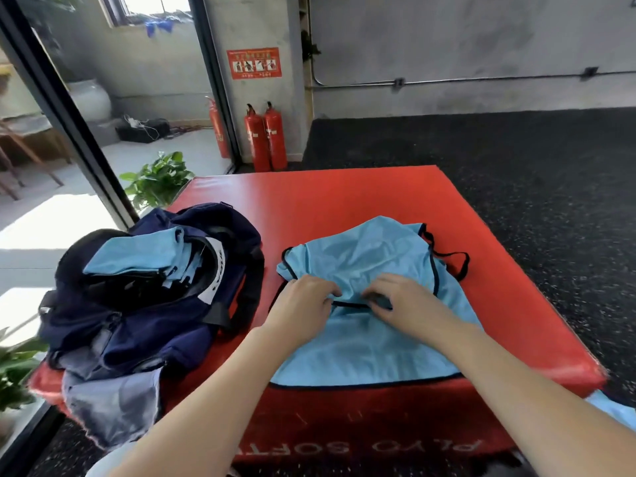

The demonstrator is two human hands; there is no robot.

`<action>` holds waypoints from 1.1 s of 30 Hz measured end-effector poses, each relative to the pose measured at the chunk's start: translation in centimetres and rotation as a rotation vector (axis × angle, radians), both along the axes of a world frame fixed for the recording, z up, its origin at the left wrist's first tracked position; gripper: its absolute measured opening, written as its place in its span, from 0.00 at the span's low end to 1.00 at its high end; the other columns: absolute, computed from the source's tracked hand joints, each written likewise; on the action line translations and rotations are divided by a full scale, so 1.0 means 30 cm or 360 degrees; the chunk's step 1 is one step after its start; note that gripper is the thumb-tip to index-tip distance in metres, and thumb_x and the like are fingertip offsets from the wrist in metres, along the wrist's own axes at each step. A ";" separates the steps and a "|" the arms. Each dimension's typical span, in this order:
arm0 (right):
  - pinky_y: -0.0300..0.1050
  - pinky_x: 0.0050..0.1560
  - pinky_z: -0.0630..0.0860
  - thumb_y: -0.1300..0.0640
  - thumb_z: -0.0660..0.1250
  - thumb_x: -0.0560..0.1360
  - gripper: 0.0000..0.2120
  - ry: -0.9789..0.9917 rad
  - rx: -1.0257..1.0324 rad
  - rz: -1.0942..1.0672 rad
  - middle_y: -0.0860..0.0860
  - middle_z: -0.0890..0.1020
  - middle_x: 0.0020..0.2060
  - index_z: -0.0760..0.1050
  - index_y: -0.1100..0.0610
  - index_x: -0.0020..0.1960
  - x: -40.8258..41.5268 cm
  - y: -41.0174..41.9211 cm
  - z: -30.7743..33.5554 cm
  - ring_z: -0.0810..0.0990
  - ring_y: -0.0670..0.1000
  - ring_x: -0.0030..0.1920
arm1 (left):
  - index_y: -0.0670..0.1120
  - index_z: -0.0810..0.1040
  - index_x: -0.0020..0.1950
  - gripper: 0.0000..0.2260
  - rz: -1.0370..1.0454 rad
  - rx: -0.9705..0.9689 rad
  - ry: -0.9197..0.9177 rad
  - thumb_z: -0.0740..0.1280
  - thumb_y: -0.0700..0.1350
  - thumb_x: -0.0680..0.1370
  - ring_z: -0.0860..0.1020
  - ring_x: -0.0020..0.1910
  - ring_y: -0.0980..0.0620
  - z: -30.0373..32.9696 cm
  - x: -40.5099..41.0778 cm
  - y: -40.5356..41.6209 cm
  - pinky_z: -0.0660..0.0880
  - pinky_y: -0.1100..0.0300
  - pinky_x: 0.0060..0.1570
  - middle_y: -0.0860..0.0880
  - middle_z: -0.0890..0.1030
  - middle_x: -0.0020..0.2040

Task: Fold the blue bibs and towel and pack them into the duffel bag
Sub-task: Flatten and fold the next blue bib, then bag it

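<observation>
A light blue bib (364, 349) with black trim lies spread on the red plyo box (330, 194), its far half crumpled. My left hand (304, 301) and my right hand (401, 297) sit close together at the bib's middle, fingers curled and pinching the fabric by a black trim edge. At the left, the navy duffel bag (144, 325) lies open on the box. Folded light blue bibs (137, 253) show inside its opening. A greyish-blue cloth (113, 404) hangs from under the bag over the box's near left corner.
A strip of light blue fabric (616, 411) shows at the right, by my right forearm. Two red fire extinguishers (265, 139) stand against the far wall. Potted plants (158, 180) stand left of the box beside a glass wall. Black speckled floor surrounds the box.
</observation>
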State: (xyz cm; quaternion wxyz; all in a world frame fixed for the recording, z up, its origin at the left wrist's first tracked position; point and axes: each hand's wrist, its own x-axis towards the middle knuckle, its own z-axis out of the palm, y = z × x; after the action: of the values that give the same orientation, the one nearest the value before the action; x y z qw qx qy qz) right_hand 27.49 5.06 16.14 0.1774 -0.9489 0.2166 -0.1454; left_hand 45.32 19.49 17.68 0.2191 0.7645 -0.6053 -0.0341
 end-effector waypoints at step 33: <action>0.45 0.49 0.77 0.51 0.72 0.76 0.04 -0.0403 -0.0055 -0.0214 0.39 0.80 0.45 0.84 0.49 0.48 -0.084 -0.001 0.034 0.77 0.42 0.49 | 0.50 0.84 0.50 0.08 0.0001 -0.0440 -0.0223 0.68 0.38 0.77 0.80 0.46 0.48 0.000 0.022 -0.038 0.70 0.50 0.51 0.53 0.83 0.44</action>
State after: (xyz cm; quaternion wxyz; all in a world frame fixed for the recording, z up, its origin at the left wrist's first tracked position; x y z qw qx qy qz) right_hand 24.96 5.02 17.15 0.1770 -0.9093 0.2529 -0.2791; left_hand 45.98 18.35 17.68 0.2796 0.7276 -0.6179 0.1031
